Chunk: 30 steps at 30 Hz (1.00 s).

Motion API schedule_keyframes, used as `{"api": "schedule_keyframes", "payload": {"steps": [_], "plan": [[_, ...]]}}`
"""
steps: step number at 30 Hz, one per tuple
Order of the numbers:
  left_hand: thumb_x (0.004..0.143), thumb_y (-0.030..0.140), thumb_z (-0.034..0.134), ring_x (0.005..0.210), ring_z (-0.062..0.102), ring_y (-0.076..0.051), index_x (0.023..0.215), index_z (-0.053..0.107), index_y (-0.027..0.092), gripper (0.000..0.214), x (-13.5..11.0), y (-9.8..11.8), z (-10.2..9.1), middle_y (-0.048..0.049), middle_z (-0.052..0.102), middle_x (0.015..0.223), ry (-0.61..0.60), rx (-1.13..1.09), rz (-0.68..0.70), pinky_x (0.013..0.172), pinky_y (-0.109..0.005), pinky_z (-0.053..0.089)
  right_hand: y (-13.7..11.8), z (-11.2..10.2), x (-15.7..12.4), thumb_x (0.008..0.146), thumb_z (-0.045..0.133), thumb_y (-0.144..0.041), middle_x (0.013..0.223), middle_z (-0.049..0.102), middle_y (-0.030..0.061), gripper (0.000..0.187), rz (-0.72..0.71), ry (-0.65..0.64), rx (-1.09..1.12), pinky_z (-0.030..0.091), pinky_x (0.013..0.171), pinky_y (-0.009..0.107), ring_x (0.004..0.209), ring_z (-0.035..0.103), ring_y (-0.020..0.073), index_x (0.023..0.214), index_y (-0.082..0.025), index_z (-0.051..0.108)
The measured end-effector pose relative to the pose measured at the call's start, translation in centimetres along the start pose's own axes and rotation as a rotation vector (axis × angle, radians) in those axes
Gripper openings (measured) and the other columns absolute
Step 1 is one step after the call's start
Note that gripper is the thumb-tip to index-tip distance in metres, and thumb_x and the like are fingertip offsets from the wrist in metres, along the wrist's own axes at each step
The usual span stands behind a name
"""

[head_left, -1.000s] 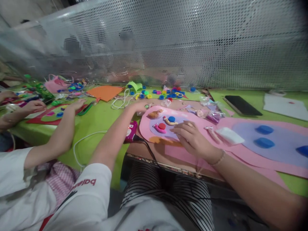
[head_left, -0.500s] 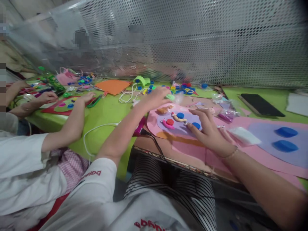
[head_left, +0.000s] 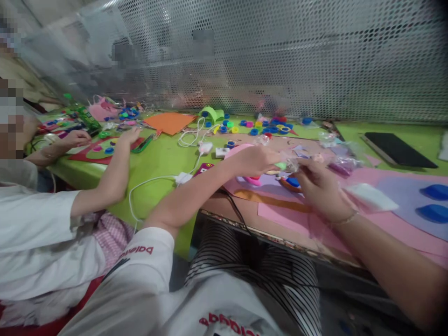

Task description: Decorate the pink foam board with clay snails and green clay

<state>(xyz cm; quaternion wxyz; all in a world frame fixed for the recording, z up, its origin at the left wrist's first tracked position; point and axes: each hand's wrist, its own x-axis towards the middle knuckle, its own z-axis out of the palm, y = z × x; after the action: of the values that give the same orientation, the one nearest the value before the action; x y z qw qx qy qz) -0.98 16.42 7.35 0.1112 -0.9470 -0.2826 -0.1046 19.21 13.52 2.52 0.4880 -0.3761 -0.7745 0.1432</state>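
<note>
My left hand [head_left: 257,160] is closed on a small clear packet with a green piece [head_left: 282,165] inside, held just above a pink foam sheet [head_left: 280,212]. My right hand [head_left: 320,189] meets it from the right, fingers pinched at the packet's other end. Under the hands the sheet carries a purple oval with a blue cap [head_left: 293,181] and a pink clay figure [head_left: 252,180], both partly hidden. A white pad [head_left: 371,197] lies just right of my right hand.
A second pink sheet with blue caps [head_left: 434,192] lies at the right. A black phone [head_left: 399,149], loose coloured caps [head_left: 259,125], an orange sheet [head_left: 170,122] and a white cable [head_left: 154,182] sit on the green table. Another person's arm [head_left: 108,182] works at the left. A perforated metal screen [head_left: 280,60] stands behind.
My left hand reached to the back, closed on the green packet and brought it toward the middle. My right hand lifted off the purple oval and came up to the packet.
</note>
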Motion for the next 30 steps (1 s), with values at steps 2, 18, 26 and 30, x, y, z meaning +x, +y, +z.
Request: {"api": "schedule_keyframes", "payload": {"steps": [2, 18, 26, 30], "plan": [[0.090, 0.019, 0.039, 0.087, 0.059, -0.017, 0.098, 0.061, 0.015, 0.023, 0.0, 0.3, 0.0, -0.0076, 0.066, 0.093, -0.012, 0.043, 0.028, 0.071, -0.028, 0.042, -0.1, -0.1, 0.0, 0.084, 0.051, -0.027, 0.079, 0.062, 0.0052, 0.012, -0.040, 0.029, -0.003, 0.046, 0.060, 0.032, 0.067, 0.057, 0.0188, 0.090, -0.022, 0.061], [0.088, 0.020, 0.041, 0.066, 0.057, -0.014, 0.079, 0.059, 0.015, 0.021, -0.2, -0.6, 0.8, -0.0045, 0.063, 0.072, 0.025, 0.069, -0.036, 0.062, -0.027, 0.039, -0.1, 0.4, 0.2, 0.080, 0.049, -0.015, 0.077, 0.054, 0.0015, 0.016, -0.007, -0.121, 0.178, 0.045, 0.065, 0.028, 0.072, 0.053, 0.0141, 0.090, -0.020, 0.059], [0.086, 0.018, 0.039, 0.086, 0.059, -0.020, 0.085, 0.058, 0.012, 0.020, -0.1, -0.9, 0.8, -0.0114, 0.064, 0.088, 0.047, 0.062, -0.075, 0.076, -0.032, 0.043, -0.2, 0.9, 0.1, 0.086, 0.048, -0.027, 0.095, 0.054, 0.0033, 0.033, 0.216, -0.155, 0.363, 0.045, 0.053, 0.022, 0.068, 0.053, 0.0107, 0.120, -0.024, 0.049], [0.082, 0.011, 0.038, 0.085, 0.059, -0.019, 0.096, 0.055, 0.013, 0.022, -0.2, -0.8, 0.9, -0.0100, 0.065, 0.088, 0.006, 0.002, -0.144, 0.074, -0.031, 0.043, -0.4, 0.7, 0.1, 0.086, 0.050, -0.029, 0.097, 0.052, 0.0041, 0.034, 0.223, -0.171, 0.364, 0.046, 0.053, 0.022, 0.071, 0.052, 0.0113, 0.120, -0.025, 0.050]]}}
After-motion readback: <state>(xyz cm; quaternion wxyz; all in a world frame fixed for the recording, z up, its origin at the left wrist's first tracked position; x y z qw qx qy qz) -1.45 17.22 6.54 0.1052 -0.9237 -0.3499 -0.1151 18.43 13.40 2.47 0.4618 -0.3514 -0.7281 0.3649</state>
